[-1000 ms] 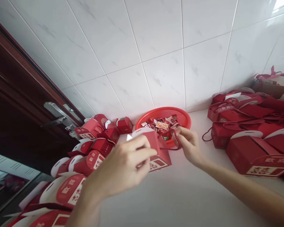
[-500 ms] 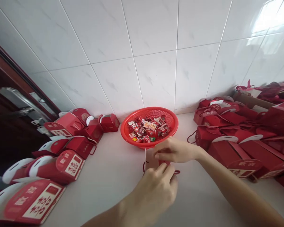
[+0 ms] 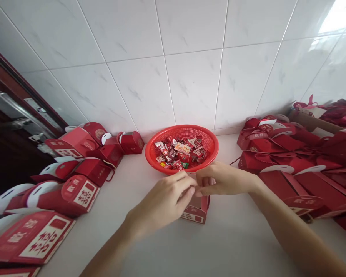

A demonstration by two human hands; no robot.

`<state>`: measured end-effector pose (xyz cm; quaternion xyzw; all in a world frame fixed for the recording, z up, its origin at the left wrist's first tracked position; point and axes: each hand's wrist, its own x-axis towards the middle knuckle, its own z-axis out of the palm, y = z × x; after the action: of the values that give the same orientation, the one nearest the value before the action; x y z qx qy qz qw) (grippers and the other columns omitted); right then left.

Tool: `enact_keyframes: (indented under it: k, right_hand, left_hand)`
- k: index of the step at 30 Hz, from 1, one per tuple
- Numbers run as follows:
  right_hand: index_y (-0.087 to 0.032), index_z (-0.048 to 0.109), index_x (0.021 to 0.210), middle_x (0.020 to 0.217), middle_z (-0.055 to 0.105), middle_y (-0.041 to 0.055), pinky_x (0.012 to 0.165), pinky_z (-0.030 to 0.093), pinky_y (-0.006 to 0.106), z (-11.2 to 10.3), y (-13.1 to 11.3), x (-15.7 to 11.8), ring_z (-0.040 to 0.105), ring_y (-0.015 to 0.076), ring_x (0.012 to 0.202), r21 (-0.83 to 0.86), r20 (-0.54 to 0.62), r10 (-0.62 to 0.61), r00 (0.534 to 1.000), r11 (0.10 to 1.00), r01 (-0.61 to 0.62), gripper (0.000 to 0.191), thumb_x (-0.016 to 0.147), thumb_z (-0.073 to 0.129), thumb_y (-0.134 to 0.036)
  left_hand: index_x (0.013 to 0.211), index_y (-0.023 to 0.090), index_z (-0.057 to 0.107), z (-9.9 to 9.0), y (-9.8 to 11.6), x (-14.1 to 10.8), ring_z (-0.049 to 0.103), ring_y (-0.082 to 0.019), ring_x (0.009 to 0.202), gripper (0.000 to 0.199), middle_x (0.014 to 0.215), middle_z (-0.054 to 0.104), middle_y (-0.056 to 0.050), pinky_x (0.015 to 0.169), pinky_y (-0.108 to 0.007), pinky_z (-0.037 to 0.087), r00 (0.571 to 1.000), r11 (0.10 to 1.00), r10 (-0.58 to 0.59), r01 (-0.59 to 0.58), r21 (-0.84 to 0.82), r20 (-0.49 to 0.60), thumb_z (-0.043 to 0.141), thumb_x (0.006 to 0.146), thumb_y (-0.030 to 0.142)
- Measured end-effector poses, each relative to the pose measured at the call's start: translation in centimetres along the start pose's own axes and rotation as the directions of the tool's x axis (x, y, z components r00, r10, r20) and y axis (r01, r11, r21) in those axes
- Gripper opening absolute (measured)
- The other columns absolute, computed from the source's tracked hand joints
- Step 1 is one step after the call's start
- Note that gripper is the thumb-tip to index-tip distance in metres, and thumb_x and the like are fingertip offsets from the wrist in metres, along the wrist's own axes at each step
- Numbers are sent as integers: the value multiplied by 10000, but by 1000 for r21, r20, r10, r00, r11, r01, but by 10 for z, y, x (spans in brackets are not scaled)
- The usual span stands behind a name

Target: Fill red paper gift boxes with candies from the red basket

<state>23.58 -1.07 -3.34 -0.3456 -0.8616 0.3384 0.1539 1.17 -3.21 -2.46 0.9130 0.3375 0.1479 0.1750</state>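
A small red candy box [image 3: 201, 216] with pale print on its end panel stands on the white tabletop, below both hands. My left hand [image 3: 161, 198] reaches in from the left, thumb and fingers closed at the box's top edge. Opposite it, my right hand [image 3: 226, 179] pinches at the top of the same box, its fingertips meeting those of the left. The hands cover most of the box's upper part, so the exact grip on its flaps is hidden. Just behind them sits a red plastic basket [image 3: 148, 159] holding many wrapped candies [image 3: 182, 148].
Red boxes [image 3: 62, 198] with white oval handle tabs stand in rows at left, beside a dark door with a metal handle [image 3: 20, 123]. More red boxes [image 3: 285, 182] crowd the right side, near a cardboard carton [image 3: 308, 122]. A tiled wall [image 3: 190, 84] closes off the back.
My left hand has moved up and left from the box's front, uncovering its printed end panel. My right hand has shifted slightly up and right. The fingertips of both hands now meet over the box.
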Motion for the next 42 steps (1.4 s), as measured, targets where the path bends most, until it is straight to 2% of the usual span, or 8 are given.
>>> enact_keyframes:
  k: [3,9,14,20,26,35,39,42]
  right_hand:
    - [-153,649,804,753,697,33,602,468,232,-6,-1,-5,636,145,684,72,13,44,999,996,-45,268,850,727,-405]
    - [-158,675,965,844,703,41,684,500,250,-19,1,-14,667,173,804,20,86,189,978,981,-192,214,806,734,-287]
    - [-184,663,1062,922,691,56,656,478,258,-16,7,-15,656,185,825,-94,77,284,956,956,-276,220,853,671,-250]
    - [-192,637,1200,962,717,70,670,466,266,-8,-3,-13,669,194,811,-203,1,164,987,966,-160,285,941,591,-301]
    - [-87,337,1514,920,723,114,616,365,308,16,-13,1,701,256,781,-673,-281,255,925,636,-379,626,899,377,20]
    - [-140,581,1147,931,702,94,596,285,310,23,-7,5,692,210,781,-698,-188,244,951,648,-305,342,883,442,28]
    - [-173,586,995,864,691,66,539,200,307,20,-12,4,623,169,663,-622,-226,177,958,730,-282,169,1006,423,-130]
    - [-193,530,806,708,627,27,530,170,303,19,-17,4,473,126,527,-519,-243,117,963,823,-231,323,1066,386,-321]
  left_hand:
    - [1070,251,671,-7,-7,-2,655,-204,931,189,1076,660,-35,761,-297,491,985,992,-120,114,56,120,528,973,327]
    - [1405,360,529,-12,-6,-14,654,-297,1115,588,1424,531,-63,824,-348,534,934,959,-278,256,122,222,628,866,572]
    - [1377,314,553,-9,-5,-15,686,-289,1039,611,1390,544,-100,707,-305,531,930,948,-313,294,118,192,629,844,603]
    - [1365,340,544,-9,-4,-17,699,-247,1005,527,1313,574,-69,713,-279,522,941,961,-275,261,95,198,612,881,535]
    - [1306,310,594,-9,-6,-17,710,-232,937,428,1299,597,-69,688,-278,510,946,957,-271,246,152,175,593,907,465]
    - [1238,323,632,-8,-4,-11,692,-179,845,281,1185,637,-12,689,-269,487,974,977,-156,127,174,162,482,1001,337]
    - [1243,301,630,-7,-3,-8,691,-183,896,282,1215,638,-17,731,-277,502,983,982,-94,65,179,158,504,990,278]
    - [1192,269,654,-8,-3,-5,690,-183,953,247,1216,645,-26,767,-272,519,986,992,-34,13,125,163,517,987,250]
